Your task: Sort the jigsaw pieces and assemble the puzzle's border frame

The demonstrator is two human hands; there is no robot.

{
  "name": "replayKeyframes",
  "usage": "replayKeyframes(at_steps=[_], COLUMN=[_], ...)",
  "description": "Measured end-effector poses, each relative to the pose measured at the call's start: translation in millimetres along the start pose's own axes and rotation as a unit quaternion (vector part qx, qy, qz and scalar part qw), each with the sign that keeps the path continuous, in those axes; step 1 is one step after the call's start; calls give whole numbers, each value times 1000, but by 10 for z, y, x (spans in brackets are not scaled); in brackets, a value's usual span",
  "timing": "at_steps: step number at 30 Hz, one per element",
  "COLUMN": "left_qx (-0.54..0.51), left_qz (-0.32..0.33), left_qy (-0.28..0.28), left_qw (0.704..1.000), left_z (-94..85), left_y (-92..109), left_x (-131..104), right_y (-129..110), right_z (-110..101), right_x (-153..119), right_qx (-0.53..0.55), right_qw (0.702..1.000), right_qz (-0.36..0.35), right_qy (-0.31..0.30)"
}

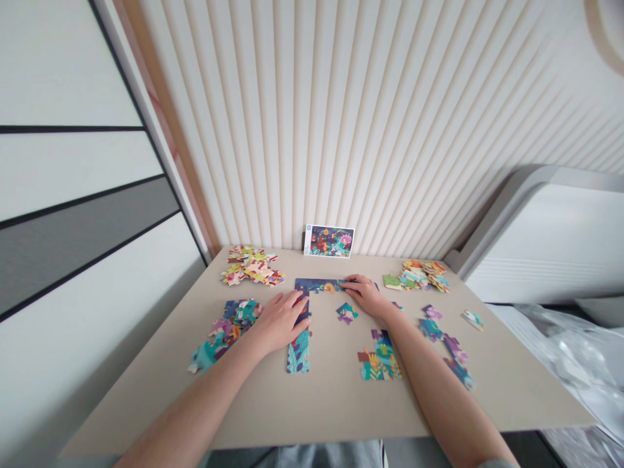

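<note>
- Left hand (280,320): palm down, fingers spread apart, lying over the side strip (298,354). I see nothing clamped in this grip.
- Right hand (364,294): fingers laid across the top strip (322,284); from here I cannot tell whether that grip pinches a piece.
- The two strips form an L with its corner at 11 o'clock, if 12 is the wall (292,130) side of the surface (322,416). The top strip runs toward 1, the side strip down toward 7.
- Inside the L, near the middle, a loose piece (347,313) lies apart.
- At 5, a joined block (381,367) with yellow plants lies just beside the right forearm.
- At 9, past the left hand, a mixed pile (227,331), mostly teal and purple.
- From 3 to 4, a chain (454,349) of purple and blue pieces; a pale piece (472,319) sits farther out at 3.
- At 10, a heap (253,266); at 2, an orange-and-green heap (420,275).
- At 12, the picture card (329,241) stands upright near the wall.
</note>
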State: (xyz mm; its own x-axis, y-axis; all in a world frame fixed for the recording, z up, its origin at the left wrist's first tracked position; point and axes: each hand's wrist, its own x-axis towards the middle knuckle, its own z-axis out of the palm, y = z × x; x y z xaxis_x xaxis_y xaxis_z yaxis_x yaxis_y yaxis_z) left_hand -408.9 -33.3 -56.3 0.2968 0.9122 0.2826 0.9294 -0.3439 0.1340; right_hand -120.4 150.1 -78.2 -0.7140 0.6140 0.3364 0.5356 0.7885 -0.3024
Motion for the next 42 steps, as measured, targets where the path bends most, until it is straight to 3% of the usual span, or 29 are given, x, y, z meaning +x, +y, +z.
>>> replayKeyframes(at_steps=[17, 29, 42], left_qx=[3, 1, 9], left_qz=[5, 3, 4], left_qy=[-4, 0, -1], left_qw=[1000, 1000, 1000], left_z=[-22, -23, -36], left_y=[2, 4, 22], left_x=[-6, -4, -4], right_y=[-288, -457, -507], right_z=[-145, -181, -145], right_x=[37, 80, 71], right_qx=[-124, -152, -154], right_qw=[991, 985, 985], right_qz=[-10, 7, 27], right_qy=[-57, -83, -72])
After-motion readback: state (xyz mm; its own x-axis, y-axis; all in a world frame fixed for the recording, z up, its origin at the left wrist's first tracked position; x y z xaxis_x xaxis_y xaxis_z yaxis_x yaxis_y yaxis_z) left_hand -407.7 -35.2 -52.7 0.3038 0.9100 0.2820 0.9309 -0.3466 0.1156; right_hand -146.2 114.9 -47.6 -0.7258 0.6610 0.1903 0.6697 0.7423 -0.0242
